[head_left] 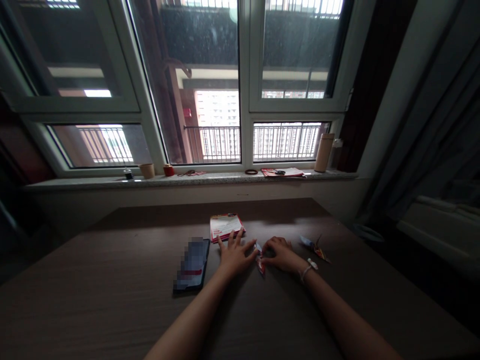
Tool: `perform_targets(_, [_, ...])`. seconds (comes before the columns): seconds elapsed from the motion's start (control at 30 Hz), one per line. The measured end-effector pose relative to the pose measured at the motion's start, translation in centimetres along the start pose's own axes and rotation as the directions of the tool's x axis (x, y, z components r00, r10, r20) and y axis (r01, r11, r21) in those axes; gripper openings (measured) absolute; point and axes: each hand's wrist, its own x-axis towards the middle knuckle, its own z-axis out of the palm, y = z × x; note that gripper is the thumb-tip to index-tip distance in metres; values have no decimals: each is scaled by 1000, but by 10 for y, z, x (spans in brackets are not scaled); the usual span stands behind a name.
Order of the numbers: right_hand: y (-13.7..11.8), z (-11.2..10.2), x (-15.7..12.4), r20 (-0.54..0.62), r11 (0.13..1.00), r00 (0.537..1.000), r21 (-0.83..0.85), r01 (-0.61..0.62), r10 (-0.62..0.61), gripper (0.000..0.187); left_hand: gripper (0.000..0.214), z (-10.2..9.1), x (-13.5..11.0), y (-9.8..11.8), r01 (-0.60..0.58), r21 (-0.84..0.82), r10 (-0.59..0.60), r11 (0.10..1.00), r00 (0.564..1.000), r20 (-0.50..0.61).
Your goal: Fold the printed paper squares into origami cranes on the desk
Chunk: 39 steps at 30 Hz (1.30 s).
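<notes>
From where the head camera looks down, the work sits mid-table point(123, 280): a small strip of folded red-and-white paper point(260, 266), standing between the two hands. The left hand point(236, 255) is spread wide, thumb and forefinger against the paper's left side, the longer fingers reaching to the edge of a stack of printed sheets point(226, 225). The right hand point(281, 254) is curled, thumb and forefinger at the other side; whether they truly pinch it, I cannot tell. I'd judge this to be a folding or creasing step, and the next move seems to call for one side held steady while the other presses the edge. Another folded paper piece point(316, 248) lies beyond the right hand, and a phone point(193, 272) lies left of the stack. Containers stand on the windowsill point(225, 179): a paper cup point(147, 171), a tan tumbler point(324, 154) and a clear bottle point(335, 155), contents not visible.
</notes>
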Motion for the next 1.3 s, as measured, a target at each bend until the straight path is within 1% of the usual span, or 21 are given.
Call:
perform_targets(0.07, [0, 0, 0, -6, 1000, 1000, 2, -4, 4, 34, 47, -3, -2, -1, -33, -12, 33, 999, 999, -10])
perform_targets(0.13, [-1, 0, 0, -5, 1000, 1000, 5, -8, 8, 33, 40, -6, -5, -1, -80, -28, 80, 996, 997, -9])
perform_targets(0.23, [0, 0, -1, -1, 1000, 1000, 11, -11, 11, 34, 31, -9, -8, -1, -140, -43, 142, 989, 989, 39])
perform_targets(0.37, [1, 0, 0, -1, 999, 1000, 34, -4, 4, 32, 34, -10, -9, -2, -74, -49, 78, 996, 992, 101])
perform_targets(0.6, [4, 4, 5, 12, 999, 1000, 26, -28, 28, 32, 42, -13, -4, -3, -11, -32, 15, 999, 991, 134])
perform_targets(0.7, [5, 4, 5, 19, 999, 1000, 34, -13, 12, 33, 48, -14, -1, -5, -3, -30, 7, 1000, 989, 147])
perform_targets(0.8, [6, 2, 4, 21, 999, 1000, 40, 7, -8, 34, 50, -15, 1, -5, -15, -25, 18, 1000, 991, 136])
perform_targets(1.17, [5, 1, 2, 23, 999, 1000, 45, 11, -12, 33, 62, -16, 5, -7, 17, -6, -16, 1000, 989, 149])
perform_targets(1.3, [5, 1, 2, 21, 999, 1000, 44, 8, -9, 33, 67, -17, 5, -7, 27, 3, -27, 1000, 984, 174])
